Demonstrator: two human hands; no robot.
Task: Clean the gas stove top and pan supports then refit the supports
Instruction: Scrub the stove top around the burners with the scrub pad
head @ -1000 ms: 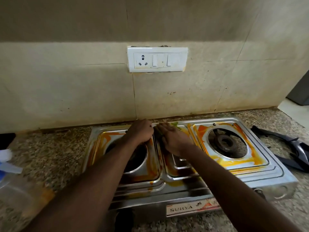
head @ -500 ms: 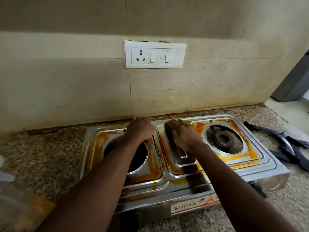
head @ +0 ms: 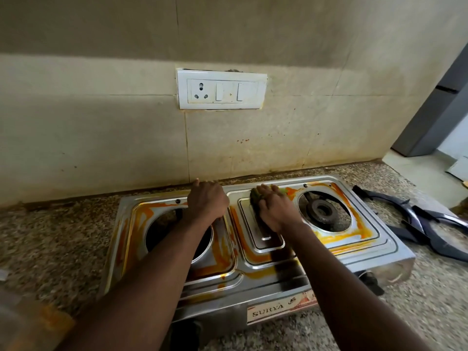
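The stove top point(head: 255, 272) was glossy pressed steel, smeared orange; around it the countertop point(head: 63, 239) was speckled polished granite, and the pan supports point(head: 428, 221) beside it dark enamelled metal.

pan supports point(head: 420, 225) blocking counter right, wall point(head: 101, 122) close behind stove point(head: 374, 252)

Steel two-burner gas stove point(head: 253, 274), smeared orange, sits on the counter; dark pan supports point(head: 425, 224) lie beside it.

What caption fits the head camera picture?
Right hand scrubs the stained gas stove with a green scouring pad.
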